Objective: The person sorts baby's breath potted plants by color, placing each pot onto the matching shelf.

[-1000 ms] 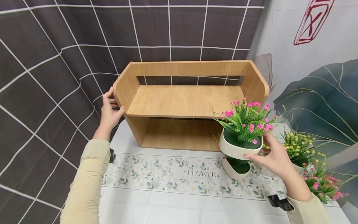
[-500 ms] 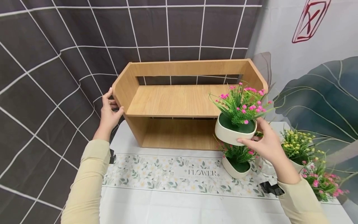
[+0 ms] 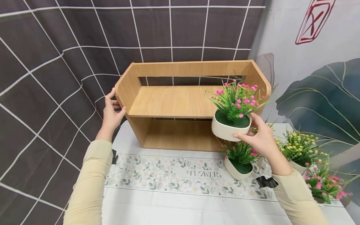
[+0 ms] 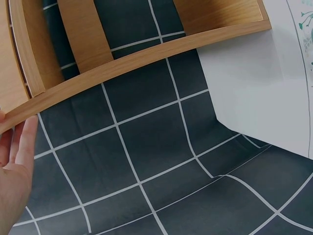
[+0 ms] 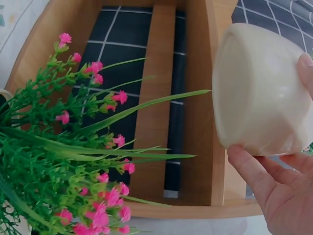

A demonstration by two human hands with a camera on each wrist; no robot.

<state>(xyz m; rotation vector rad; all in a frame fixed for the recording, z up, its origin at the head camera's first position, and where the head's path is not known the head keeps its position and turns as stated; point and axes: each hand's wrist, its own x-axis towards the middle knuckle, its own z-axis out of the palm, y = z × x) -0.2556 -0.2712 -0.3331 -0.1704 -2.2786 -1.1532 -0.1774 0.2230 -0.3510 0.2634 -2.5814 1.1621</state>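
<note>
My right hand (image 3: pixel 260 136) holds a white oval pot (image 3: pixel 230 129) of artificial pink flowers by its right side, thumb low on the front. The pot is raised in front of the shelf's upper board, and the right wrist view shows its pale underside (image 5: pixel 237 88). Below it, a second white flowerpot (image 3: pixel 237 170) with pink blooms stands on the table by the shelf's lower right front. At the left, my left hand (image 3: pixel 111 114) grips the front edge of the two-tier wooden shelf's side panel (image 3: pixel 127 87). Its fingers (image 4: pixel 27 142) lie along the outer face.
Pots of yellow flowers (image 3: pixel 301 148) and pink flowers (image 3: pixel 323 186) stand at the table's right, partly behind my right forearm. A floral strip with "FLOWER" printed on it (image 3: pixel 168 175) crosses the white tablecloth (image 3: pixel 157 206). Dark gridded cloth (image 3: pixel 185 31) hangs behind the shelf.
My right hand has lifted the flowerpot up and leftward, from just over the standing pot to the front of the upper board. The left hand keeps its place on the shelf.
</note>
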